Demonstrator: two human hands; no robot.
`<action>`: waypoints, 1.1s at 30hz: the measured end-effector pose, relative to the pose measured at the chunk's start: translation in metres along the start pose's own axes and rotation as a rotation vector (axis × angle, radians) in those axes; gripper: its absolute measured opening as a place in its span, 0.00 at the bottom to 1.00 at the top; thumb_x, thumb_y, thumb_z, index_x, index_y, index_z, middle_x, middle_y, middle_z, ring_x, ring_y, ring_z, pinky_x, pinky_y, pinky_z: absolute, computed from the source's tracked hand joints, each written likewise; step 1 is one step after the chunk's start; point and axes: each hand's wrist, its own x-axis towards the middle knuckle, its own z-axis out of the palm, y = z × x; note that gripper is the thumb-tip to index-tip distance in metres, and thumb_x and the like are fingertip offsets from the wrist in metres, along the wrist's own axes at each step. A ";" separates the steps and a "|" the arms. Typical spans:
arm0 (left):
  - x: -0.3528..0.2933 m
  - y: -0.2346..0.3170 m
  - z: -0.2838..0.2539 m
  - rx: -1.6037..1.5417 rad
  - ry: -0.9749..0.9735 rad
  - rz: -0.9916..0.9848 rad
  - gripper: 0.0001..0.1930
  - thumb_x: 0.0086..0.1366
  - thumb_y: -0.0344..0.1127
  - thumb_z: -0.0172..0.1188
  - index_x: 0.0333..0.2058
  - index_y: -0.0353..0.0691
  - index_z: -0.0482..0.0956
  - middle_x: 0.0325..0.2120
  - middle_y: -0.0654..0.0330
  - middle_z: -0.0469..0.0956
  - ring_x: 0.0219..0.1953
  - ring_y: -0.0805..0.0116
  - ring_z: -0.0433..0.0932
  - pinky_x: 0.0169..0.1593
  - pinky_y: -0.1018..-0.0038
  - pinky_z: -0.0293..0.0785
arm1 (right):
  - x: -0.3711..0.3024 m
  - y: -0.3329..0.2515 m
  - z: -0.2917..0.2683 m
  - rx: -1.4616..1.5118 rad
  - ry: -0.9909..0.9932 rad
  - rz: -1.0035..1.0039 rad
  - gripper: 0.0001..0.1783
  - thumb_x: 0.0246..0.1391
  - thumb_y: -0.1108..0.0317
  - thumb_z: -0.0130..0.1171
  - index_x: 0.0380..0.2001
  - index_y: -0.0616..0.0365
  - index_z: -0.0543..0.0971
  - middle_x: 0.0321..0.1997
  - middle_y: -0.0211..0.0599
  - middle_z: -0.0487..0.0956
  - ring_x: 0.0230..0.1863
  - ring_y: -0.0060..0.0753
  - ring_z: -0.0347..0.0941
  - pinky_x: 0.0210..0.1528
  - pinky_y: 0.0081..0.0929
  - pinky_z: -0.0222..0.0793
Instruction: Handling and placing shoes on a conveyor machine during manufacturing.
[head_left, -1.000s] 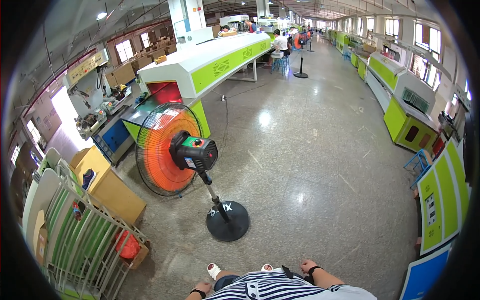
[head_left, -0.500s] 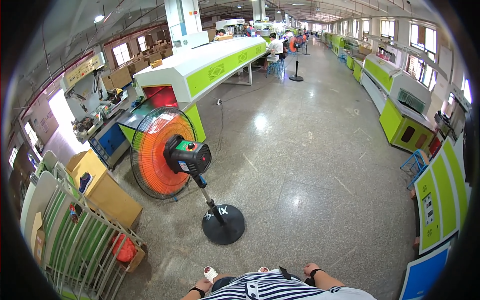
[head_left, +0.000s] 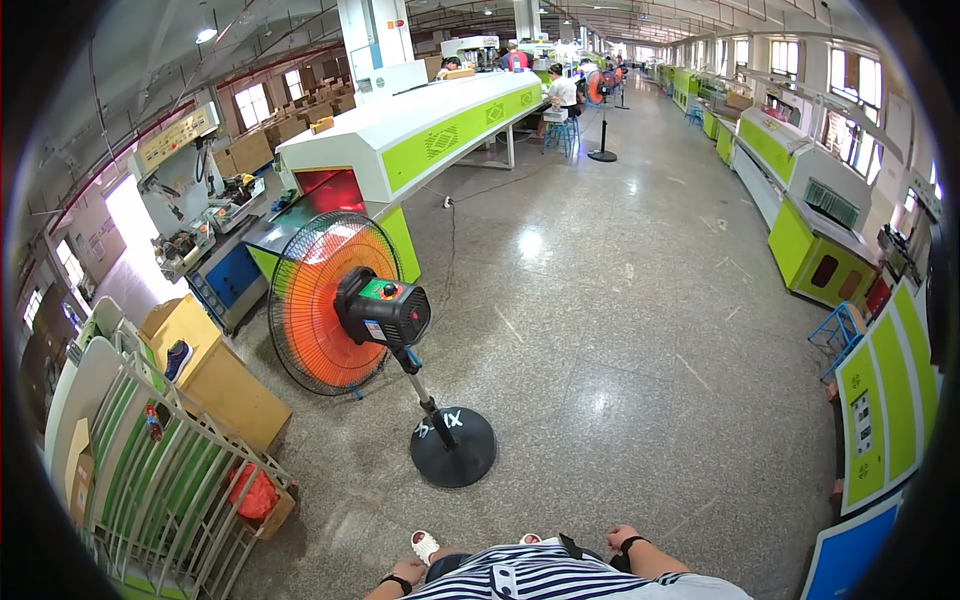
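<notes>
My left hand (head_left: 408, 571) hangs low beside my striped shirt (head_left: 540, 572), a dark band on its wrist. It touches nothing that I can see, and its fingers are mostly hidden. On the other side, my right hand (head_left: 621, 539) hangs with its fingers curled in, also below a dark wristband; no object shows in it. Ahead and to the left stands a black pedestal fan (head_left: 385, 312) with an orange disc behind its wire guard. Its round black base (head_left: 455, 462) rests on the floor, apart from both hands.
At left are a rack of pale curved panels (head_left: 150, 470) and a wooden cabinet (head_left: 225, 385) with a dark shoe (head_left: 178, 358). A long green-and-white machine (head_left: 420, 140) lies beyond; more machines (head_left: 820, 245) line the right. A cable (head_left: 453, 240) crosses the grey floor (head_left: 600, 330).
The surroundings have shifted slightly to the right in my view. Both hands keep nearly the same place, low beside my body.
</notes>
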 end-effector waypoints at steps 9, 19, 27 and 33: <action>0.003 0.002 -0.002 0.030 -0.006 0.015 0.18 0.60 0.47 0.56 0.43 0.44 0.84 0.38 0.57 0.84 0.43 0.63 0.81 0.50 0.68 0.74 | 0.016 0.013 0.007 -0.057 0.001 -0.066 0.13 0.57 0.65 0.56 0.43 0.58 0.80 0.31 0.33 0.83 0.28 0.25 0.78 0.30 0.26 0.74; 0.012 -0.002 0.004 0.005 -0.034 0.003 0.18 0.60 0.47 0.56 0.43 0.45 0.84 0.39 0.58 0.84 0.45 0.62 0.81 0.52 0.68 0.73 | 0.022 0.028 0.010 -0.015 0.020 -0.023 0.18 0.50 0.59 0.55 0.41 0.55 0.84 0.35 0.40 0.85 0.38 0.35 0.82 0.46 0.33 0.75; 0.014 -0.004 0.005 -0.029 -0.035 -0.016 0.16 0.60 0.45 0.57 0.41 0.45 0.84 0.38 0.59 0.84 0.44 0.63 0.81 0.52 0.69 0.74 | 0.015 0.016 0.008 -0.006 0.013 -0.011 0.18 0.51 0.62 0.53 0.42 0.56 0.84 0.36 0.39 0.85 0.35 0.35 0.82 0.43 0.33 0.76; 0.004 -0.005 0.006 -0.019 0.045 0.033 0.16 0.58 0.46 0.58 0.40 0.45 0.85 0.34 0.59 0.84 0.40 0.63 0.82 0.49 0.69 0.76 | 0.008 0.011 0.005 -0.004 -0.001 -0.033 0.18 0.53 0.64 0.53 0.43 0.59 0.83 0.34 0.39 0.85 0.32 0.31 0.82 0.40 0.32 0.76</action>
